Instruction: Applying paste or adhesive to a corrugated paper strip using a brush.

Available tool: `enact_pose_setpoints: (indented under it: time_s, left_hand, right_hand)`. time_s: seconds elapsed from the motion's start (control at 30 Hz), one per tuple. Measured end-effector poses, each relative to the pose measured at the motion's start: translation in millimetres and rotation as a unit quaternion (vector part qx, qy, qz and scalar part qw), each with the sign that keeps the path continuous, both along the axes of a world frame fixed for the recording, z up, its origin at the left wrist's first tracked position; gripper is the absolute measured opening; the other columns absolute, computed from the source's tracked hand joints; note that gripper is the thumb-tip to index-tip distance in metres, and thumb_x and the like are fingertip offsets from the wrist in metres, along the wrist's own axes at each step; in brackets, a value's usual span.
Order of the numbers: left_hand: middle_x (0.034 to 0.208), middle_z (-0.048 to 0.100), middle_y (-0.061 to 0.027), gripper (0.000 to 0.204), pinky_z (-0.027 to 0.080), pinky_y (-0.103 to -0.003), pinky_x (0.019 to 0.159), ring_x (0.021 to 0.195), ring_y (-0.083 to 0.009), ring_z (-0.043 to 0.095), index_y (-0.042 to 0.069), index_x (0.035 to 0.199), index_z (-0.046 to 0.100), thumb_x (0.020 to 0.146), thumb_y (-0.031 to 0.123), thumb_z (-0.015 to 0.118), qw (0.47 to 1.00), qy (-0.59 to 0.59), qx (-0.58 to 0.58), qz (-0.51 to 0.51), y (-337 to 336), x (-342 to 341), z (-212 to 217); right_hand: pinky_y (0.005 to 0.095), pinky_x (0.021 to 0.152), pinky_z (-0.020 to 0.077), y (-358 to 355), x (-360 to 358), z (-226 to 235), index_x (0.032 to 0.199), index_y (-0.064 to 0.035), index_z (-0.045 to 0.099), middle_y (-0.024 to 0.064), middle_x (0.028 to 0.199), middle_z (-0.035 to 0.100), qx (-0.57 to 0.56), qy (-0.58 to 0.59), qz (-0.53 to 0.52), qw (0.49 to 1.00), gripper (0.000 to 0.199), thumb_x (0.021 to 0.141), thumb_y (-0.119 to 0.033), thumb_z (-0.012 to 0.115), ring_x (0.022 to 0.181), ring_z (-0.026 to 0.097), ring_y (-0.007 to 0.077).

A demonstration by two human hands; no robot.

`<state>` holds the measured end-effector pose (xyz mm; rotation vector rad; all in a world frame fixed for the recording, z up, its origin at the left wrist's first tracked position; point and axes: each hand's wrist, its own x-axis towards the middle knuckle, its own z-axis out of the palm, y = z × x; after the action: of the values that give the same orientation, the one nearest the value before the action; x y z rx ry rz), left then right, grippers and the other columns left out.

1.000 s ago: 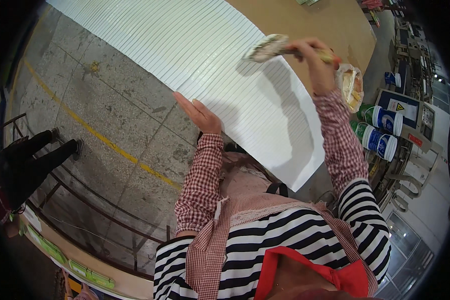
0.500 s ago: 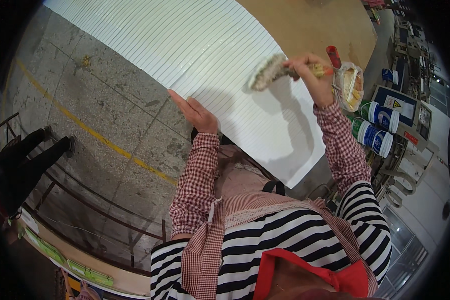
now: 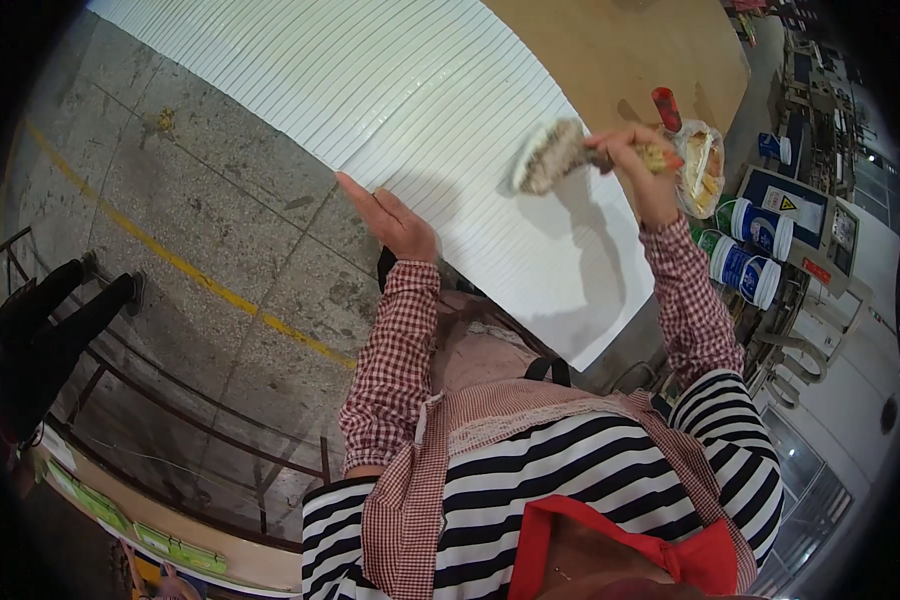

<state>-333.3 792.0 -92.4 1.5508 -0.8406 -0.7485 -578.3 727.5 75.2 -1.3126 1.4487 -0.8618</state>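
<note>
A long run of overlapping white strips [image 3: 370, 75] lies slantwise across the board, edges fanned out like steps. My right hand [image 3: 642, 165] is closed round the handle of a wide brush [image 3: 553, 158], whose pale, clotted bristles are over the right side of the strips. Whether the bristles touch the surface I cannot tell. My left hand [image 3: 398, 222] rests at the near left edge of the white strips, fingers stretched out and holding nothing. A shadow of the right arm and brush falls across the white surface.
A plastic-lined tub [image 3: 703, 170] of yellowish paste and a red cylinder [image 3: 666, 108] stand by the tan board [image 3: 630, 50]. Several paint-type buckets [image 3: 745, 275] are at the right, beside machinery. At left are a metal rack [image 3: 200, 415] and a person's dark-trousered legs [image 3: 65, 300].
My right hand has moved the brush a little to the right and toward me. My left hand stays at the edge of the strips.
</note>
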Motion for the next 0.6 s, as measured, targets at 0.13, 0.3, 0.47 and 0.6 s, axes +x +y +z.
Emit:
enact_pose_setpoints:
  time_s: [0.13, 0.3, 0.47, 0.6]
  left_hand:
    - [0.152, 0.012, -0.0273, 0.057, 0.021, -0.044, 0.115, 0.141, -0.0374, 0.017, -0.006, 0.146, 0.008, 0.103, 0.028, 0.025, 1.0, -0.014, 0.005, 0.0, -4, -4, 2]
    - [0.152, 0.013, -0.0273, 0.058, 0.018, -0.045, 0.116, 0.141, -0.0374, 0.016, -0.007, 0.146, 0.009, 0.103, 0.029, 0.024, 0.999, -0.034, 0.015, 0.001, -2, -3, 2]
    - [0.152, 0.011, -0.0273, 0.058, 0.016, -0.045, 0.116, 0.142, -0.0374, 0.013, -0.006, 0.147, 0.008, 0.103, 0.028, 0.025, 0.995, -0.095, 0.0, 0.008, -1, 3, -6]
    - [0.153, 0.011, -0.0267, 0.057, 0.015, -0.046, 0.117, 0.143, -0.0372, 0.012, -0.007, 0.146, 0.01, 0.102, 0.026, 0.026, 0.996, -0.087, 0.023, 0.022, -6, -4, 0]
  right_hand:
    - [0.0245, 0.066, 0.0523, -40, 34, 0, 0.089, 0.0001, 0.068, 0.0082, 0.091, 0.071, -0.037, -0.021, 0.007, 0.999, 0.015, 0.088, -0.014, 0.063, 0.077, 0.064, 0.0109]
    - [0.0243, 0.067, 0.052, 22, -16, -9, 0.09, -0.0003, 0.067, 0.0092, 0.091, 0.07, 0.034, 0.075, -0.015, 0.996, 0.013, 0.088, -0.012, 0.063, 0.076, 0.063, 0.0109]
    - [0.0244, 0.068, 0.0517, 36, -27, 7, 0.089, 0.0003, 0.066, 0.0108, 0.093, 0.07, 0.013, 0.013, -0.005, 1.0, 0.012, 0.089, -0.01, 0.061, 0.078, 0.063, 0.0112]
    - [0.0247, 0.069, 0.0523, -10, 8, 3, 0.089, 0.0013, 0.066, 0.0101, 0.096, 0.07, -0.024, -0.045, 0.011, 0.999, 0.014, 0.088, -0.012, 0.062, 0.082, 0.063, 0.0118]
